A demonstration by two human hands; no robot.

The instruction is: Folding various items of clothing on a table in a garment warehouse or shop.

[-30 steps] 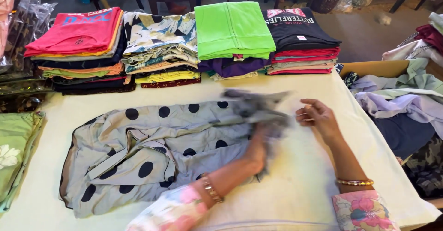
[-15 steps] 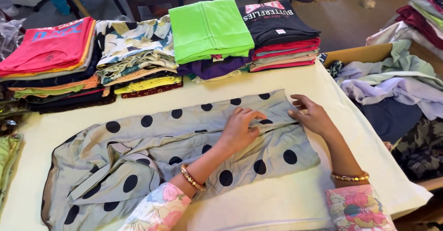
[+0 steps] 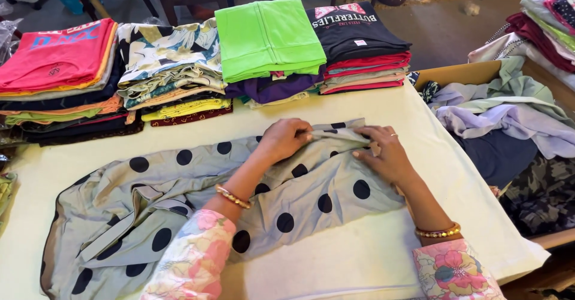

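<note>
From the head camera, a grey garment with black dots (image 3: 197,198) lies spread across the pale table (image 3: 359,264). The left hand (image 3: 284,139) pinches a fold at the garment's far edge; the right hand (image 3: 383,153), just beside it, presses down there with fingers nearly flat. Beyond the garment stand folded stacks: a green top (image 3: 266,36) and a black shirt with a pink bow print (image 3: 353,27). Right of the garment, a cardboard box (image 3: 461,72) holds loose clothes.

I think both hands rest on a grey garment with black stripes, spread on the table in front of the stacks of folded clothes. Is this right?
Not quite. The grey garment has black polka dots, not stripes, as the head view shows. The rest holds: the left hand and the right hand both rest on it, and it lies spread on the table in front of the stacks of folded clothes.
</note>
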